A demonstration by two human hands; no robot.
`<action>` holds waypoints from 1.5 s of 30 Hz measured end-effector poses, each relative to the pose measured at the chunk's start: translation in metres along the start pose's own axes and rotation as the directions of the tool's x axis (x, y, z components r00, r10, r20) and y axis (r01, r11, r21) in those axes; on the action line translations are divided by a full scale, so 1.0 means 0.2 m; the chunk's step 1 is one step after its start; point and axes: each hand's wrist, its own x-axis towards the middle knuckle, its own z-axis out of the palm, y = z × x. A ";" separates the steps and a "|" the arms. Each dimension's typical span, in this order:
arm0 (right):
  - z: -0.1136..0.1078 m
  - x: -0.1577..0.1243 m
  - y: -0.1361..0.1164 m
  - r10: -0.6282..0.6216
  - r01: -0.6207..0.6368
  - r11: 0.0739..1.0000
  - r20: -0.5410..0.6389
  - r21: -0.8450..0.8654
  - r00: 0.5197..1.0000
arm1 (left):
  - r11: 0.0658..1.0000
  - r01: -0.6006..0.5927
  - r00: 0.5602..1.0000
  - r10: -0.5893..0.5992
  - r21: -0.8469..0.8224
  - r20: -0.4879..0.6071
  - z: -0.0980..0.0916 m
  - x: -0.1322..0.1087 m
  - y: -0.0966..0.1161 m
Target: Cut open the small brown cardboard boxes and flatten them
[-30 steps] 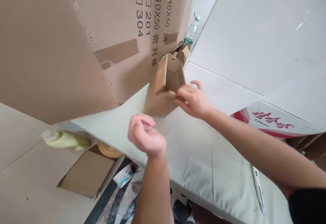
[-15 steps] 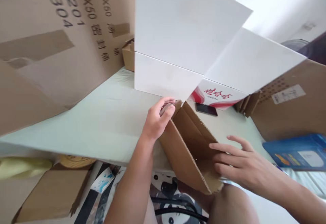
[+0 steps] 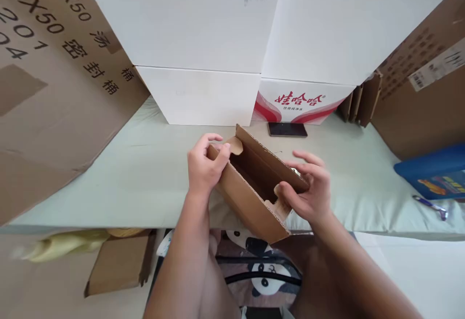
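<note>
An open brown cardboard box (image 3: 241, 190) tilts over the front edge of the covered table, its opening facing up toward me. My left hand (image 3: 207, 161) is closed around its far left end, with the thumb over the rim beside a small end flap (image 3: 235, 145). At the near right end, my right hand (image 3: 308, 186) grips the box, thumb inside against another small flap (image 3: 281, 207) and fingers outside the long wall. The inside of the box is dark, and its bottom cannot be made out.
White cartons (image 3: 210, 96) stand behind the box. A phone (image 3: 287, 129) lies before the carton with red lettering (image 3: 298, 101). Large brown cartons (image 3: 54, 106) flank the table. On the right are a blue package (image 3: 436, 174) and a small purple-handled tool (image 3: 430, 206).
My right hand has gone from spread fingers by the box to a grip on its right end, where a flap now stands inward. The view has turned and the box lies more sideways.
</note>
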 end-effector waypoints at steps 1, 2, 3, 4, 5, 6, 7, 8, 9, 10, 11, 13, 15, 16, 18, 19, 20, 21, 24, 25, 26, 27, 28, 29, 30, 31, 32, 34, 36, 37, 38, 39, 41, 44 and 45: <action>0.02 -0.02 0.00 0.039 -0.041 0.997 0.029 0.072 0.999 | 1.000 -0.026 0.999 0.026 0.000 -0.040 0.00 0.00 -0.02; 0.04 -0.05 0.00 0.049 -0.061 0.989 0.092 0.132 0.995 | 0.998 -0.065 0.995 0.064 0.000 -0.073 0.01 -0.01 -0.03; 0.05 -0.07 0.00 0.025 -0.055 0.981 0.161 0.188 0.987 | 0.994 -0.111 0.989 0.112 0.018 -0.096 0.00 -0.01 -0.05; 0.05 -0.08 0.01 -0.020 -0.034 0.970 0.219 0.239 0.975 | 0.985 -0.164 0.981 0.169 0.056 -0.100 0.00 0.00 -0.06; 0.05 -0.10 0.02 -0.067 -0.008 0.960 0.257 0.280 0.964 | 0.970 -0.217 0.972 0.225 0.110 -0.072 -0.01 0.00 -0.06; 0.04 -0.11 0.03 -0.100 0.011 0.950 0.271 0.312 0.957 | 0.949 -0.264 0.963 0.269 0.172 -0.007 -0.01 0.01 -0.06; 0.03 -0.12 0.03 -0.114 0.014 0.941 0.279 0.337 0.954 | 0.925 -0.302 0.953 0.289 0.232 0.088 -0.02 0.01 -0.06; 0.03 -0.13 0.04 -0.113 0.004 0.934 0.286 0.357 0.951 | 0.902 -0.327 0.941 0.283 0.280 0.186 -0.03 0.02 -0.05; 0.02 -0.14 0.05 -0.098 -0.019 0.929 0.294 0.369 0.951 | 0.887 -0.338 0.930 0.263 0.314 0.258 -0.03 0.03 -0.05; 0.01 -0.15 0.06 -0.068 -0.047 0.927 0.290 0.373 0.954 | 0.883 -0.330 0.926 0.235 0.334 0.295 -0.04 0.03 -0.04; 0.00 -0.16 0.08 -0.019 -0.087 0.928 0.278 0.362 0.960 | 0.888 -0.305 0.932 0.206 0.344 0.297 -0.04 0.03 -0.04; -0.01 -0.18 0.12 0.142 -0.204 0.943 0.236 0.263 0.961 | 0.912 -0.237 0.955 0.155 0.335 0.253 -0.04 0.04 -0.04; -0.02 -0.18 0.17 0.332 -0.341 0.940 0.177 0.023 0.926 | 0.932 -0.182 0.971 0.120 0.314 0.208 -0.04 0.04 -0.04; -0.02 -0.18 0.21 0.410 -0.394 0.910 0.150 -0.127 0.900 | 0.938 -0.166 0.977 0.115 0.304 0.177 -0.04 0.05 -0.05; -0.03 -0.18 0.27 0.528 -0.445 0.803 0.127 -0.397 0.840 | 0.948 -0.146 0.988 0.129 0.282 0.081 -0.05 0.06 -0.06; -0.04 -0.18 0.30 0.584 -0.452 0.739 0.140 -0.499 0.800 | 0.952 -0.142 0.990 0.141 0.270 0.021 -0.05 0.06 -0.07; -0.05 -0.19 0.33 0.639 -0.453 0.680 0.163 -0.577 0.752 | 0.956 -0.139 0.987 0.154 0.259 -0.037 -0.06 0.07 -0.08; -0.06 -0.19 0.34 0.688 -0.450 0.631 0.187 -0.632 0.701 | 0.959 -0.137 0.983 0.163 0.248 -0.089 -0.06 0.08 -0.09; -0.08 -0.20 0.37 0.762 -0.451 0.552 0.204 -0.701 0.615 | 0.965 -0.122 0.963 0.172 0.233 -0.209 -0.10 0.09 -0.13; -0.08 -0.20 0.37 0.766 -0.459 0.538 0.184 -0.707 0.616 | 0.964 -0.107 0.955 0.168 0.245 -0.244 -0.12 0.09 -0.14; -0.09 -0.21 0.38 0.766 -0.470 0.527 0.156 -0.708 0.623 | 0.960 -0.084 0.948 0.160 0.268 -0.276 -0.13 0.09 -0.15; -0.09 -0.21 0.38 0.768 -0.489 0.514 0.124 -0.704 0.628 | 0.953 -0.053 0.942 0.147 0.298 -0.302 -0.15 0.09 -0.17; -0.09 -0.21 0.39 0.772 -0.519 0.507 0.094 -0.688 0.629 | 0.943 -0.017 0.938 0.130 0.333 -0.320 -0.17 0.09 -0.18; -0.09 -0.21 0.39 0.779 -0.560 0.509 0.072 -0.654 0.623 | 0.929 0.018 0.937 0.113 0.368 -0.331 -0.18 0.09 -0.19; -0.09 -0.20 0.40 0.792 -0.614 0.519 0.065 -0.595 0.607 | 0.915 0.048 0.937 0.097 0.400 -0.335 -0.20 0.08 -0.20; -0.08 -0.20 0.40 0.812 -0.678 0.529 0.071 -0.509 0.580 | 0.903 0.067 0.939 0.087 0.425 -0.333 -0.21 0.07 -0.20; -0.07 -0.19 0.40 0.831 -0.743 0.536 0.093 -0.401 0.549 | 0.894 0.073 0.940 0.086 0.442 -0.329 -0.22 0.06 -0.21; -0.03 -0.18 0.39 0.841 -0.829 0.537 0.171 -0.156 0.513 | 0.889 0.058 0.945 0.097 0.454 -0.312 -0.23 0.05 -0.23; 0.03 -0.17 0.37 0.814 -0.843 0.536 0.233 0.055 0.532 | 0.892 0.016 0.950 0.127 0.453 -0.284 -0.23 0.05 -0.24; 0.07 -0.17 0.35 0.795 -0.833 0.539 0.249 0.128 0.553 | 0.890 -0.020 0.952 0.156 0.456 -0.263 -0.22 0.05 -0.24; 0.11 -0.17 0.34 0.779 -0.821 0.540 0.260 0.185 0.571 | 0.885 -0.066 0.952 0.194 0.461 -0.236 -0.21 0.05 -0.25; 0.15 -0.17 0.32 0.768 -0.811 0.534 0.265 0.237 0.583 | 0.879 -0.120 0.952 0.234 0.462 -0.199 -0.20 0.05 -0.25; 0.22 -0.16 0.29 0.756 -0.791 0.514 0.262 0.332 0.600 | 0.880 -0.212 0.957 0.275 0.426 -0.091 -0.17 0.05 -0.24; 0.24 -0.14 0.26 0.738 -0.752 0.482 0.255 0.450 0.625 | 0.945 -0.181 0.977 0.140 0.272 0.163 -0.13 0.01 -0.24; 0.22 -0.13 0.25 0.732 -0.743 0.472 0.258 0.475 0.630 | 0.968 -0.120 0.964 0.060 0.221 0.257 -0.11 -0.01 -0.24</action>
